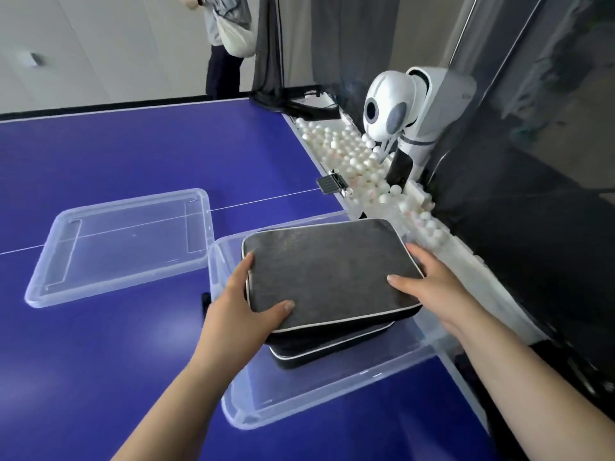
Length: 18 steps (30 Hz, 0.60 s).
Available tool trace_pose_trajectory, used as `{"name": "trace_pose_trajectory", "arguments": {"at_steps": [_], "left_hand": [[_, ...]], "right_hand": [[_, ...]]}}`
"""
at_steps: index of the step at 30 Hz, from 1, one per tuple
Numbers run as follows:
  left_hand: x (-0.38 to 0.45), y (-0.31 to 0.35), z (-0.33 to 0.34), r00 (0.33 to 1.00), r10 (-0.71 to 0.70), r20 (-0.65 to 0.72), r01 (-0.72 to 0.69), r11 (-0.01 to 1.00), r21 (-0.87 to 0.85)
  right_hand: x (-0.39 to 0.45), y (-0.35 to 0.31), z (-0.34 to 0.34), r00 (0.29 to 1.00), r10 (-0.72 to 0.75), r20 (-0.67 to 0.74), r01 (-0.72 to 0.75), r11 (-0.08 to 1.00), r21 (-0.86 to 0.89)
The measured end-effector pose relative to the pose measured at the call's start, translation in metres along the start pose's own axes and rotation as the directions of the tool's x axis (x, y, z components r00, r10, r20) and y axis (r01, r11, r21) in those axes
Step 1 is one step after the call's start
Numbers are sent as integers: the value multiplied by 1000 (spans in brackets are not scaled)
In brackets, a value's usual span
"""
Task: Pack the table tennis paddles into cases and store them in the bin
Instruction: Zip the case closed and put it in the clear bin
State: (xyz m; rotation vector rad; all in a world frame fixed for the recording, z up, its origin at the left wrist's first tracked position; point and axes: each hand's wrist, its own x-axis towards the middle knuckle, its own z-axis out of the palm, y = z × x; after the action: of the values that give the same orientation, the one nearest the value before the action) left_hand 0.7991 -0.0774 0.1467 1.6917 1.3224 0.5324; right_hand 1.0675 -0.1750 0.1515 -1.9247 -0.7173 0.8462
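Note:
A dark grey paddle case [327, 271] with white piping is held level over the clear plastic bin [299, 397] on the blue table. My left hand [243, 307] grips its near left corner, thumb on top. My right hand [429, 284] grips its right edge, thumb on top as well. Beneath it, inside the bin, lies a second black case [319, 349], partly hidden by the upper one. No bare paddle is visible.
The bin's clear lid [116, 247] lies flat on the table to the left. A white ball-feeding machine [396, 108] and a trough of several white balls [352, 154] run along the table's right edge. A person [226, 41] stands at the far end.

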Motion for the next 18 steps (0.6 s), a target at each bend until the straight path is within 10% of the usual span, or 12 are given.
{"name": "trace_pose_trajectory", "arguments": {"at_steps": [18], "left_hand": [[18,-13,55,982,-140,-124,155,981,119]], "right_hand": [[92,69,9,975,21,222,46,956,-291]]}}
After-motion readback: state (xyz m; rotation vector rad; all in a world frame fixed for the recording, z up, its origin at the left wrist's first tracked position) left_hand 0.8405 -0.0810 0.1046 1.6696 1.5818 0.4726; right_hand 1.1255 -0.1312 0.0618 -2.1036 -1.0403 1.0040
